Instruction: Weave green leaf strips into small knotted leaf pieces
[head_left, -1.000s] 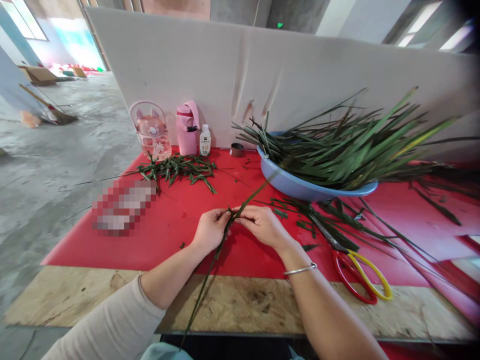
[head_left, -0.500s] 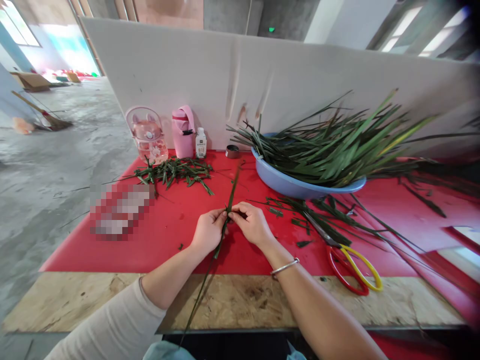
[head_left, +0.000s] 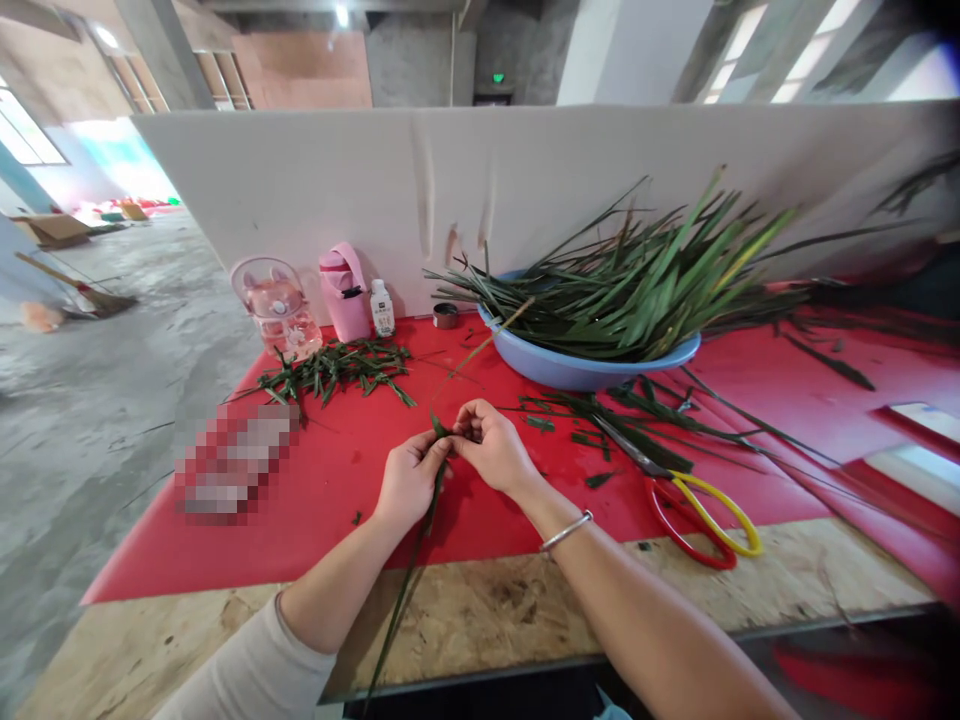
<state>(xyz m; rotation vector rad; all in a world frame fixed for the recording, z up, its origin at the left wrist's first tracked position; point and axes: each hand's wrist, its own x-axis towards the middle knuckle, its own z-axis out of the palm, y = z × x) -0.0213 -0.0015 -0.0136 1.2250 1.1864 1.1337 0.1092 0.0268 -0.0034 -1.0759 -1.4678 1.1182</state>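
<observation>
A long green leaf strip [head_left: 409,580] hangs down from my fingers past the table's front edge. My left hand [head_left: 411,480] pinches it between thumb and fingers. My right hand [head_left: 491,448] meets the left one, thumb and fingertips closed on the same leaf strip close to a small folded green tip. A thin end of leaf rises from the hands toward the blue basin [head_left: 585,375]. Exactly how the strip is folded between the fingertips is hidden. Scissors [head_left: 701,520] with one red and one yellow handle lie to the right of my right hand.
Long green leaves [head_left: 645,290] fill the basin. A pile of short folded leaf pieces [head_left: 337,372] lies back left, before a pink jug [head_left: 281,315], pink bottle [head_left: 346,300] and white bottle [head_left: 382,308]. Leaf scraps lie near the scissors. A white panel [head_left: 300,180] stands behind.
The view has tilted up and turned right. The leaf's upper end, upright before, now leans right as a thin strip toward the basin. Both hands stay together on the leaf.
</observation>
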